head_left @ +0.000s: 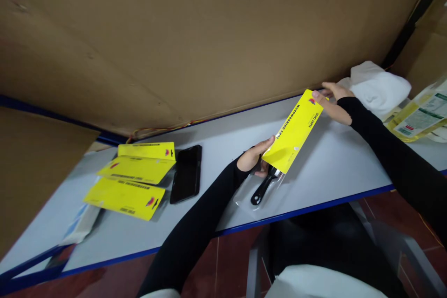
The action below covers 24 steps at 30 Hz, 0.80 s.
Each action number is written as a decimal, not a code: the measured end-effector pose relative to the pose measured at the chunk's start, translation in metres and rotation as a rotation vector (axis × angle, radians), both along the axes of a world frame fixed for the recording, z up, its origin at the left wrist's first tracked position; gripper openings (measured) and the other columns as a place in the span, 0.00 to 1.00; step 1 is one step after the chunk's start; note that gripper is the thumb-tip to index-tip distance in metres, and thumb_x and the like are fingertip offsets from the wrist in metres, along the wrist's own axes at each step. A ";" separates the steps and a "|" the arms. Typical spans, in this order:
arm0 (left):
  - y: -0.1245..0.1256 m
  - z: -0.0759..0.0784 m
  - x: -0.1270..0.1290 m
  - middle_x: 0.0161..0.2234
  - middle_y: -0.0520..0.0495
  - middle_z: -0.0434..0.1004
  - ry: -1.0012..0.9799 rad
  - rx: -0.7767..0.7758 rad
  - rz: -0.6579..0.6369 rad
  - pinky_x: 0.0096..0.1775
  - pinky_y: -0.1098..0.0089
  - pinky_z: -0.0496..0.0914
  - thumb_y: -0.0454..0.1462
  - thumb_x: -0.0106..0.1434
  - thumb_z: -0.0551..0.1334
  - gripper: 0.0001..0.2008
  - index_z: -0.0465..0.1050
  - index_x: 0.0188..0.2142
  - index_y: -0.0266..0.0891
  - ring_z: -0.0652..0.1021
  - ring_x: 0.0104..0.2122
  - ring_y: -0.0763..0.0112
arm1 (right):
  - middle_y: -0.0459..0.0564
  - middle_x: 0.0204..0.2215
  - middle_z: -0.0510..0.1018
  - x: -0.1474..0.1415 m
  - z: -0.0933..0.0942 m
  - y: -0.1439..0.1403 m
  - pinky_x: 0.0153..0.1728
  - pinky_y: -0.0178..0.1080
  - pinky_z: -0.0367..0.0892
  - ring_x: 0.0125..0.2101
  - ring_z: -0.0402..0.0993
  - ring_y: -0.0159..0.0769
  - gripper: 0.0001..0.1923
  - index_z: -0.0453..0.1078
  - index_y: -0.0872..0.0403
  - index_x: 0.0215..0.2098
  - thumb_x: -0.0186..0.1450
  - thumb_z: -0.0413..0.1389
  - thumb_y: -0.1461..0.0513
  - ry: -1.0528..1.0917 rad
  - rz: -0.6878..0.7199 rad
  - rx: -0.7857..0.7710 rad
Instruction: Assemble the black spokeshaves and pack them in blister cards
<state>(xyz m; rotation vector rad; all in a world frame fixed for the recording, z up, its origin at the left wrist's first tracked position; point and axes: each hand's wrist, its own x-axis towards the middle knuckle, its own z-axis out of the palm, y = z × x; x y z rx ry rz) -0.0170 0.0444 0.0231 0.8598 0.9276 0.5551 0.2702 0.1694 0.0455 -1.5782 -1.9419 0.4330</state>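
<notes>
A yellow printed package card [295, 131] is held tilted above the pale table [335, 167]. My left hand [254, 157] pinches its lower end, where a clear plastic sleeve [260, 195] with a black-handled tool [263, 188] hangs down onto the table. My right hand [331, 100] grips the card's upper end near the cardboard wall. Both arms wear black sleeves.
Three more yellow packages [134, 177] lie at the left beside a black phone [186, 173]. A big cardboard sheet [209, 32] backs the table. White cloth [379, 86] and a printed bag [421, 116] sit at the right. The blue table edge [307, 212] runs along the front.
</notes>
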 end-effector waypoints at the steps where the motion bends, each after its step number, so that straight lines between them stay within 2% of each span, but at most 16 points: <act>1: 0.000 -0.003 0.002 0.24 0.41 0.80 -0.015 -0.012 0.014 0.14 0.72 0.58 0.67 0.53 0.70 0.45 0.78 0.56 0.34 0.73 0.13 0.65 | 0.62 0.46 0.82 -0.006 -0.003 -0.003 0.49 0.53 0.73 0.46 0.80 0.55 0.45 0.73 0.57 0.62 0.67 0.51 0.31 0.065 0.044 -0.094; 3: 0.000 -0.007 0.006 0.27 0.39 0.82 -0.058 -0.009 0.106 0.20 0.67 0.68 0.64 0.56 0.69 0.41 0.79 0.55 0.33 0.79 0.19 0.59 | 0.56 0.38 0.84 -0.021 -0.009 -0.015 0.40 0.47 0.75 0.36 0.81 0.48 0.42 0.78 0.54 0.55 0.67 0.49 0.30 0.143 0.159 -0.198; 5: 0.001 -0.011 0.011 0.33 0.37 0.85 -0.116 0.007 0.234 0.29 0.63 0.75 0.60 0.58 0.70 0.36 0.80 0.54 0.34 0.85 0.30 0.51 | 0.55 0.38 0.85 -0.038 -0.015 -0.032 0.39 0.45 0.75 0.35 0.79 0.44 0.38 0.80 0.53 0.51 0.66 0.53 0.32 0.146 0.250 -0.168; 7: 0.002 -0.014 0.013 0.37 0.37 0.86 -0.160 0.012 0.312 0.34 0.61 0.77 0.59 0.58 0.71 0.34 0.80 0.52 0.35 0.86 0.36 0.47 | 0.56 0.47 0.84 -0.052 -0.021 -0.049 0.40 0.44 0.76 0.37 0.79 0.42 0.36 0.78 0.52 0.56 0.65 0.57 0.35 0.152 0.391 -0.150; 9: 0.005 -0.017 0.013 0.39 0.36 0.86 -0.179 0.008 0.312 0.35 0.60 0.78 0.58 0.57 0.72 0.33 0.81 0.51 0.35 0.86 0.38 0.45 | 0.59 0.56 0.79 -0.060 -0.028 -0.059 0.40 0.45 0.78 0.40 0.79 0.43 0.40 0.71 0.52 0.65 0.64 0.60 0.37 0.164 0.453 -0.095; 12: 0.008 -0.020 0.010 0.39 0.36 0.86 -0.161 0.011 0.303 0.35 0.59 0.78 0.57 0.54 0.74 0.33 0.81 0.49 0.33 0.86 0.37 0.44 | 0.61 0.55 0.78 -0.062 -0.035 -0.060 0.39 0.47 0.78 0.38 0.78 0.43 0.39 0.69 0.53 0.66 0.65 0.60 0.40 0.148 0.404 -0.079; 15: 0.010 -0.022 0.009 0.38 0.38 0.86 -0.090 0.061 0.338 0.35 0.59 0.78 0.47 0.47 0.79 0.31 0.80 0.47 0.34 0.86 0.34 0.47 | 0.61 0.55 0.79 -0.061 -0.037 -0.054 0.36 0.46 0.77 0.37 0.79 0.43 0.38 0.68 0.53 0.67 0.65 0.61 0.42 0.155 0.353 -0.117; 18: 0.012 -0.023 0.011 0.36 0.39 0.87 -0.018 0.111 0.423 0.35 0.59 0.78 0.36 0.41 0.79 0.28 0.79 0.44 0.34 0.85 0.31 0.50 | 0.61 0.57 0.77 -0.063 -0.039 -0.053 0.32 0.44 0.76 0.37 0.79 0.42 0.47 0.59 0.52 0.73 0.63 0.63 0.43 0.232 0.336 -0.175; 20: 0.015 -0.024 0.011 0.37 0.37 0.86 -0.005 0.138 0.502 0.36 0.60 0.78 0.35 0.41 0.78 0.25 0.79 0.41 0.33 0.85 0.33 0.50 | 0.60 0.55 0.79 -0.066 -0.042 -0.054 0.33 0.44 0.75 0.35 0.78 0.40 0.50 0.55 0.52 0.75 0.63 0.63 0.42 0.267 0.303 -0.217; 24: 0.019 -0.027 0.012 0.39 0.35 0.86 -0.021 0.182 0.655 0.38 0.60 0.78 0.35 0.40 0.79 0.25 0.79 0.40 0.32 0.85 0.38 0.49 | 0.56 0.45 0.82 -0.069 -0.050 -0.055 0.34 0.43 0.74 0.31 0.75 0.36 0.44 0.58 0.53 0.72 0.64 0.63 0.44 0.284 0.304 -0.281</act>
